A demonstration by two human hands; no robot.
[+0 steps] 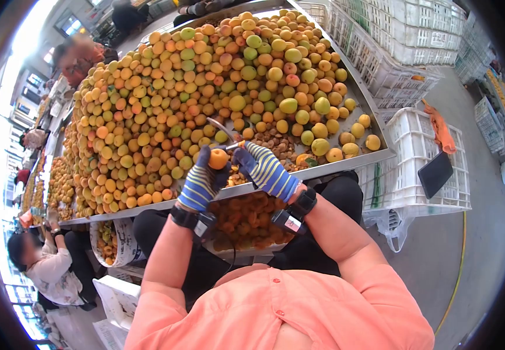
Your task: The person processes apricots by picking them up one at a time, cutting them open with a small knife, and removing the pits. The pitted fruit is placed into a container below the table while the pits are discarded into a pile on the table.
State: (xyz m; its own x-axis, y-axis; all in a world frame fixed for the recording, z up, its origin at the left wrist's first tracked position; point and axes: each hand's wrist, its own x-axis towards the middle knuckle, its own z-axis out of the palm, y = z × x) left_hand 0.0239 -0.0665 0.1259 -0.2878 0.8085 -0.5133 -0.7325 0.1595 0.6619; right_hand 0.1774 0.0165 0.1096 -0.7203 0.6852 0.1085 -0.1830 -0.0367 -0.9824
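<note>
My left hand (pixel 198 182), in a striped work glove with dark fingers, is closed around an orange apricot (pixel 218 158). My right hand (pixel 268 172), gloved the same way, grips a small knife with a curved metal blade (pixel 222 127). The blade points up and left, just beyond the apricot. Both hands are over the front rim of a metal table (pixel 316 170), close together. A large heap of apricots (pixel 165 111), yellow, orange and green, covers the table in front of them. Brown apricot pits (pixel 273 143) lie in a small pile beyond my right hand.
Below the rim, between my knees, a container holds apricot pieces (pixel 246 219). White plastic crates (pixel 404 70) are stacked at the right, and a nearer crate (pixel 404 134) carries an orange cloth (pixel 439 128) and a dark tablet (pixel 435 175). A white bucket (pixel 125 242) and a seated person (pixel 51 268) are at left.
</note>
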